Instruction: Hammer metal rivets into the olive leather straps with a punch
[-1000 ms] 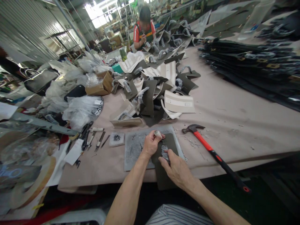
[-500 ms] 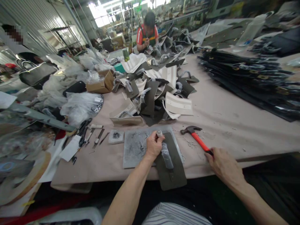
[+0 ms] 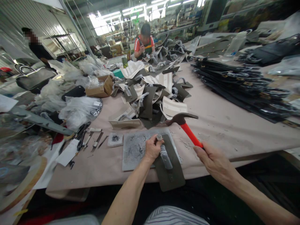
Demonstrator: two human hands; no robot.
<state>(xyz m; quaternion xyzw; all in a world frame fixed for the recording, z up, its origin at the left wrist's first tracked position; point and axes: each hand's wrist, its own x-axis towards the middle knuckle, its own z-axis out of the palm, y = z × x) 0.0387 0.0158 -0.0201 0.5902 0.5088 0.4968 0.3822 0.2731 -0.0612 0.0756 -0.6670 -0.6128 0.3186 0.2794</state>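
My left hand [image 3: 153, 147] is closed around a short metal punch [image 3: 159, 137], held upright at the upper end of a dark grey-green panel [image 3: 169, 178]. A plastic-wrapped handle [image 3: 166, 157] runs along that panel below my fingers. The panel lies partly on a scuffed grey slab [image 3: 126, 156] and hangs past the table's front edge. My right hand [image 3: 212, 157] grips a claw hammer [image 3: 191, 133] by its red handle. The hammer's dark head is raised above the table, up and to the right of the punch.
A small block [image 3: 115, 140] holding dark bits sits left of the slab, beside several hand tools [image 3: 96, 142]. Behind lies a heap of panels [image 3: 150, 100]. Stacked black pieces [image 3: 234, 84] lie at right. A co-worker [image 3: 144, 43] sits at the far end; another person [image 3: 37, 47] is at left.
My right hand has lifted the hammer off the table and moved it left toward the punch. The left hand stays on the punch. The person at far left has come further into view.
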